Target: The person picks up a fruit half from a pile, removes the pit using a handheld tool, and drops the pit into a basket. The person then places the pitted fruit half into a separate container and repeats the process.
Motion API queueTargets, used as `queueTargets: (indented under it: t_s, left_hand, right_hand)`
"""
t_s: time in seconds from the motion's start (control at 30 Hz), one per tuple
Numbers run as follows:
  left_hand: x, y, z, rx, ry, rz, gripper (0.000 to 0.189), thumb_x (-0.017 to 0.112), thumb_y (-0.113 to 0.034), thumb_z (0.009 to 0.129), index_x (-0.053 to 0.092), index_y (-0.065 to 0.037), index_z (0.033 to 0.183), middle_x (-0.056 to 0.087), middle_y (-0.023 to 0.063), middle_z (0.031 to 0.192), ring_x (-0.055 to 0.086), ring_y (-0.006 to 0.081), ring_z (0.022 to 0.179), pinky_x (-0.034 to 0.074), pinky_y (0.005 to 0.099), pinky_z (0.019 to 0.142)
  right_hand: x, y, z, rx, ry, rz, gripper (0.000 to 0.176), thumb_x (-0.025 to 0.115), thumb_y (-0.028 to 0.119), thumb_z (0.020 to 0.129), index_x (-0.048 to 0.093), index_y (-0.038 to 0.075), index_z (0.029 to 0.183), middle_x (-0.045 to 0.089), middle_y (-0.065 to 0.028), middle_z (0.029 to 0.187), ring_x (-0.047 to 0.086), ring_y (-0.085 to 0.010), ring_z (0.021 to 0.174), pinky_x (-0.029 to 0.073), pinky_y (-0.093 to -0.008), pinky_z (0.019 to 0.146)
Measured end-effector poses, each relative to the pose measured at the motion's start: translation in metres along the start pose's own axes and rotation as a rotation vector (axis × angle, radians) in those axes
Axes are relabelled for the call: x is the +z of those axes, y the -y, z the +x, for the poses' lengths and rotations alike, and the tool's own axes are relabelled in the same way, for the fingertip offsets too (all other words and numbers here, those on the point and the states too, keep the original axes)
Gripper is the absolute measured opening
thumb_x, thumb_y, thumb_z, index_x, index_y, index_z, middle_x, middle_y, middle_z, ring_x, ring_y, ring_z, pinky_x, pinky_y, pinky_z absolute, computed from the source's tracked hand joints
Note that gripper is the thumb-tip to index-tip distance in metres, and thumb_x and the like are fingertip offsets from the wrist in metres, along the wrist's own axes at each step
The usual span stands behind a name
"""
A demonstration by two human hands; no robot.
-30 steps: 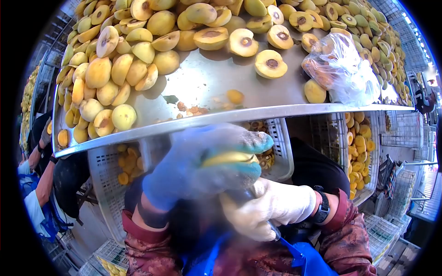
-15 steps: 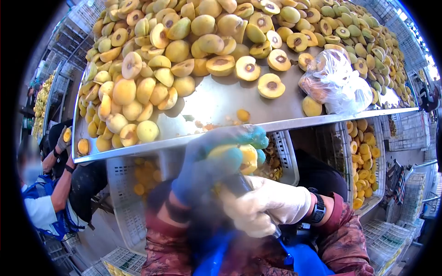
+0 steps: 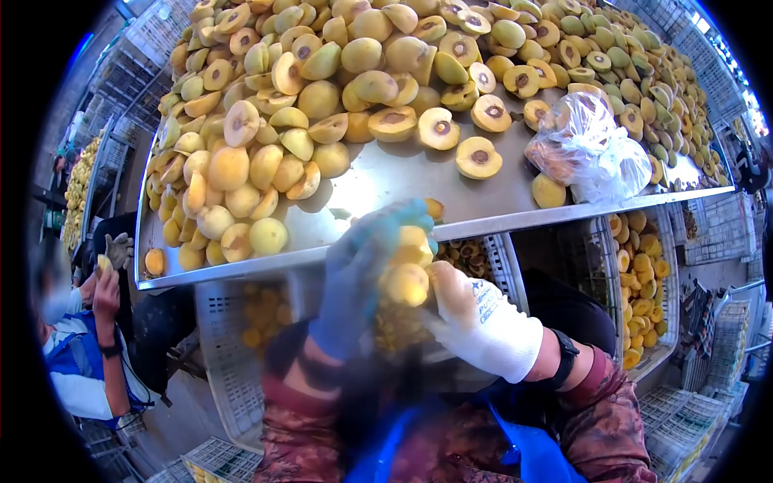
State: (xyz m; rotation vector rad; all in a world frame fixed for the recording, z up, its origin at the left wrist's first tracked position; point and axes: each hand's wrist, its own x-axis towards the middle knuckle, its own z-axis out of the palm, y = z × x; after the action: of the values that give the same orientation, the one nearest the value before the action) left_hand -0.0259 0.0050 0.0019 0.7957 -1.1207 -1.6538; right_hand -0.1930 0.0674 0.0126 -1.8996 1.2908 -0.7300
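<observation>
My left hand (image 3: 362,262), in a blue-green glove, is closed round yellow peach halves (image 3: 407,274) just in front of the metal table's near edge. Its outline is partly blurred. My right hand (image 3: 483,318), in a white knitted glove, is right beside the fruit with its fingers bent toward it. Its fingertips are partly hidden, and whatever they hold cannot be made out. Beyond both hands, cut peach halves (image 3: 322,101) with brown pits are heaped on the metal table (image 3: 362,181).
A clear plastic bag (image 3: 592,149) lies on the table at the right. Crates (image 3: 229,346) stand below the table edge; the right one holds yellow halves (image 3: 640,282). At the far left sits a co-worker (image 3: 84,354) holding a piece of fruit.
My right hand has turned and moved slightly right and up; the dark tool it held no longer shows. More yellow fruit shows in my left hand. The co-worker's hands have risen.
</observation>
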Motion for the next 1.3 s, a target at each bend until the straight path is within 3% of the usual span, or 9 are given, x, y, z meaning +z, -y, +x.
queueTargets:
  t_s: [0.17, 0.27, 0.4, 0.5, 0.6, 0.73, 0.83, 1.2, 1.3]
  left_hand:
    - [-0.033, -0.016, -0.012, 0.141, -0.272, 0.182, 0.061, 0.041, -0.050, 0.101, 0.053, 0.004, 0.127, 0.063, 0.0166, 0.116, 0.066, 0.0236, 0.094, 0.057, 0.0360, 0.082]
    - [-0.054, -0.059, -0.040, 0.387, -0.365, 1.041, 0.062, 0.040, -0.051, 0.101, 0.052, 0.003, 0.128, 0.063, 0.0143, 0.116, 0.066, 0.0230, 0.095, 0.059, 0.0353, 0.072]
    - [-0.127, -0.082, -0.097, 0.161, -0.616, 0.653, 0.056, 0.049, -0.045, 0.100, 0.055, 0.003, 0.128, 0.062, 0.0115, 0.118, 0.064, 0.0217, 0.104, 0.059, 0.0346, 0.077]
    - [-0.164, -0.101, -0.119, -0.355, -0.548, 2.016, 0.065, 0.069, -0.039, 0.085, 0.051, -0.006, 0.137, 0.055, 0.0248, 0.128, 0.055, 0.0393, 0.116, 0.040, 0.0478, 0.103]
    - [-0.166, -0.107, -0.094, 0.221, -0.567, 2.111, 0.071, 0.072, -0.047, 0.080, 0.052, -0.010, 0.138, 0.050, 0.0240, 0.135, 0.050, 0.0420, 0.121, 0.040, 0.0498, 0.102]
    - [-0.165, -0.107, 0.006, 0.473, -0.459, 2.076, 0.080, 0.071, -0.052, 0.079, 0.044, -0.012, 0.143, 0.050, 0.0200, 0.137, 0.047, 0.0401, 0.126, 0.035, 0.0494, 0.106]
    - [-0.173, -0.102, 0.062, 0.178, -0.306, 2.255, 0.088, 0.075, -0.049, 0.072, 0.041, -0.010, 0.143, 0.051, 0.0215, 0.132, 0.050, 0.0366, 0.121, 0.035, 0.0493, 0.106]
    - [-0.134, -0.097, 0.034, 0.291, -0.318, 1.850, 0.077, 0.084, -0.033, 0.069, 0.051, -0.001, 0.131, 0.061, 0.0197, 0.122, 0.060, 0.0340, 0.112, 0.046, 0.0409, 0.099]
    - [-0.090, -0.084, 0.014, 0.132, -0.253, 0.522, 0.069, 0.076, -0.037, 0.080, 0.050, -0.001, 0.132, 0.057, 0.0171, 0.128, 0.057, 0.0326, 0.115, 0.046, 0.0415, 0.099]
  right_hand:
    - [-0.006, -0.014, -0.001, -0.067, 0.080, -0.174, 0.035, 0.062, 0.011, 0.084, 0.051, 0.000, 0.115, 0.064, -0.0210, 0.089, 0.064, -0.0425, 0.083, 0.052, -0.0455, 0.069]
    - [0.009, -0.071, -0.015, -0.001, 0.382, -0.638, 0.020, 0.052, 0.009, 0.088, 0.054, 0.003, 0.106, 0.065, -0.0162, 0.085, 0.067, -0.0335, 0.074, 0.052, -0.0430, 0.061]
    - [0.002, -0.066, -0.009, -0.034, 0.278, -0.621, 0.016, 0.054, 0.012, 0.087, 0.052, 0.005, 0.101, 0.064, -0.0149, 0.082, 0.066, -0.0335, 0.069, 0.051, -0.0447, 0.059]
    - [-0.003, -0.055, 0.004, -0.097, 0.190, -0.446, 0.021, 0.059, 0.016, 0.086, 0.051, 0.005, 0.103, 0.063, -0.0165, 0.083, 0.064, -0.0382, 0.071, 0.051, -0.0460, 0.062]
    - [0.008, -0.052, 0.013, -0.112, 0.141, -0.405, 0.026, 0.063, 0.018, 0.085, 0.050, 0.006, 0.103, 0.063, -0.0175, 0.084, 0.064, -0.0390, 0.074, 0.051, -0.0458, 0.064]
    - [0.018, -0.048, 0.019, -0.071, 0.243, -0.370, 0.035, 0.065, 0.018, 0.085, 0.049, 0.003, 0.111, 0.063, -0.0195, 0.090, 0.065, -0.0387, 0.080, 0.052, -0.0457, 0.067]
    - [0.018, -0.050, 0.021, -0.145, 0.211, -0.308, 0.039, 0.065, 0.017, 0.084, 0.047, 0.002, 0.115, 0.063, -0.0203, 0.092, 0.065, -0.0397, 0.081, 0.052, -0.0456, 0.068]
    - [0.008, -0.025, 0.028, -0.039, 0.195, 0.137, 0.034, 0.068, 0.018, 0.085, 0.052, 0.002, 0.110, 0.065, -0.0202, 0.099, 0.064, -0.0399, 0.091, 0.051, -0.0428, 0.076]
    - [-0.001, -0.011, 0.030, 0.064, 0.199, 0.309, 0.037, 0.070, 0.022, 0.086, 0.053, 0.001, 0.111, 0.065, -0.0206, 0.100, 0.064, -0.0374, 0.095, 0.050, -0.0387, 0.082]
